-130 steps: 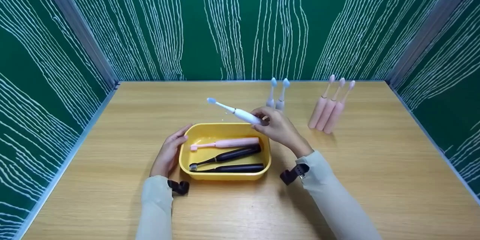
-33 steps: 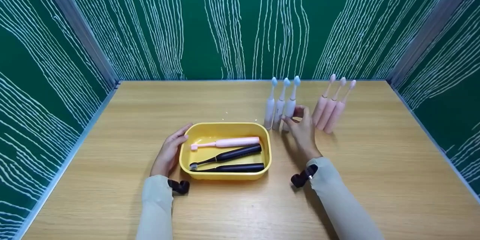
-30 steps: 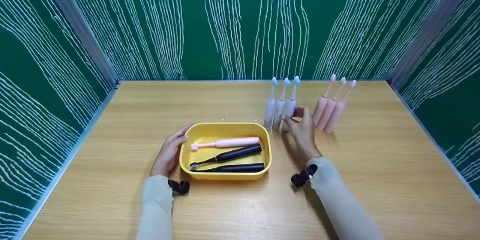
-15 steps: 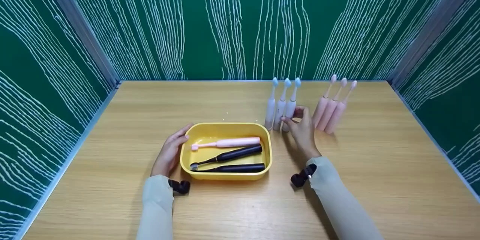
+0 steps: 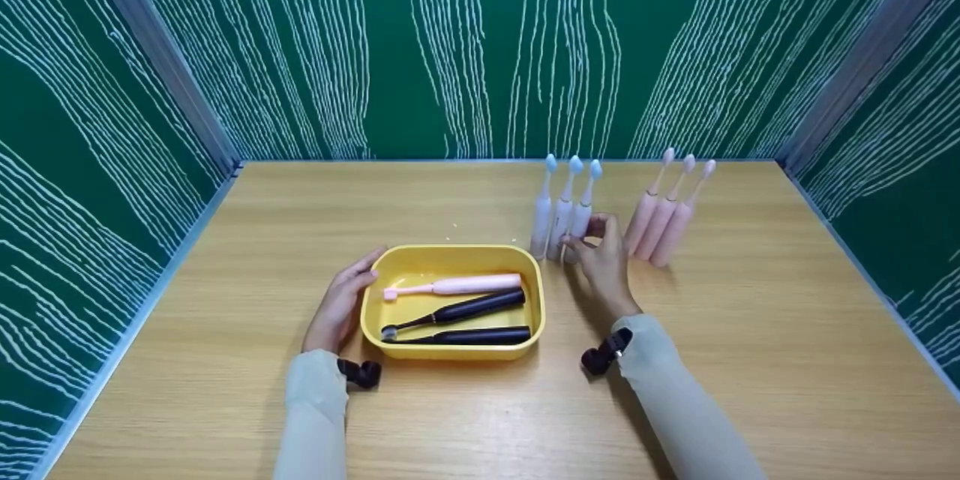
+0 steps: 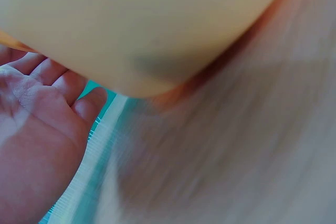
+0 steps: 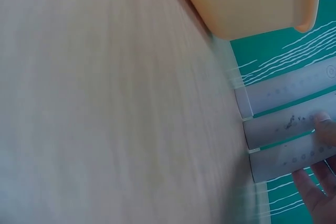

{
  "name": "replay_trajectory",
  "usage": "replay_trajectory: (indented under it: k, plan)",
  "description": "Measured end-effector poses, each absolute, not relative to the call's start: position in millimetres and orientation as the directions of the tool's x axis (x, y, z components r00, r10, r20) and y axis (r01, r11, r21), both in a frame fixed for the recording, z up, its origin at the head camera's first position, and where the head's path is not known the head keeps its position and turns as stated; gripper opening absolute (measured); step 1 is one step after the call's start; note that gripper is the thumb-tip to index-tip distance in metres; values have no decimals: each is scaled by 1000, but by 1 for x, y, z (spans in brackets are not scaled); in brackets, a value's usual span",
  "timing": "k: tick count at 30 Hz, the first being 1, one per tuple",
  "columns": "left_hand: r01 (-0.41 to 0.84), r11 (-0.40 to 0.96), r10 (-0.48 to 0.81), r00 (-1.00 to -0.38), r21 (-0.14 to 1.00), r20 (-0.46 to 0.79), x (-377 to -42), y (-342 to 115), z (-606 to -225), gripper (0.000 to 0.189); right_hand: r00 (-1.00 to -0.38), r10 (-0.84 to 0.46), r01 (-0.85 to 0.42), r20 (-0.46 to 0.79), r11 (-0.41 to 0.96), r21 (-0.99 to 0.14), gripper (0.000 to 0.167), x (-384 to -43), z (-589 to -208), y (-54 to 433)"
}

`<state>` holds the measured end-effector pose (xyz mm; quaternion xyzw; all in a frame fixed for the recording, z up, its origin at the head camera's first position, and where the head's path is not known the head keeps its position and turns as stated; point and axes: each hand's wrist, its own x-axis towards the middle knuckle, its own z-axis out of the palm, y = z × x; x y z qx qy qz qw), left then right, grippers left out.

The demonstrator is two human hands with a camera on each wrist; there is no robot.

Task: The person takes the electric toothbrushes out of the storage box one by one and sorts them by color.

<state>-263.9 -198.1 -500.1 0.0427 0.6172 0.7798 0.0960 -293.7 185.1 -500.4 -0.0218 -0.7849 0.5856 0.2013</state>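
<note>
Tabletop: nine toothbrushes, one tub

1. A pale wood-grained desk carries everything.
2. Near its middle sits a yellow bin, flat on the top.
3. Just beyond its far right corner, three white toothbrushes stand in a row.
4. Farther right, three pink toothbrushes stand close together.
5. Tiny pale specks lie beyond the bin.

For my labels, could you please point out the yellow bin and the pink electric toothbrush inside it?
Yellow bin (image 5: 450,261): head view, inner back wall.
Pink electric toothbrush (image 5: 476,284): head view, handle.
</note>
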Motion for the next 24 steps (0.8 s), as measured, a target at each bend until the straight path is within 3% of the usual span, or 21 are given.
replay_trajectory:
  k: [8,17,24]
  plan:
    - [-96,-219,190,-980,971,-54,-263,-198,-499,51,-926,257,-197,277,298,-934,39,-293,-501,186]
    - [-99,-213,229,-972,972,-49,-265,-199,-500,52,-900,265,-256,345,319,-913,42,-294,-503,185]
    - [-122,-230,215,-974,966,-72,-265,-199,-500,52,-928,255,-217,272,222,-950,38,-294,-503,185]
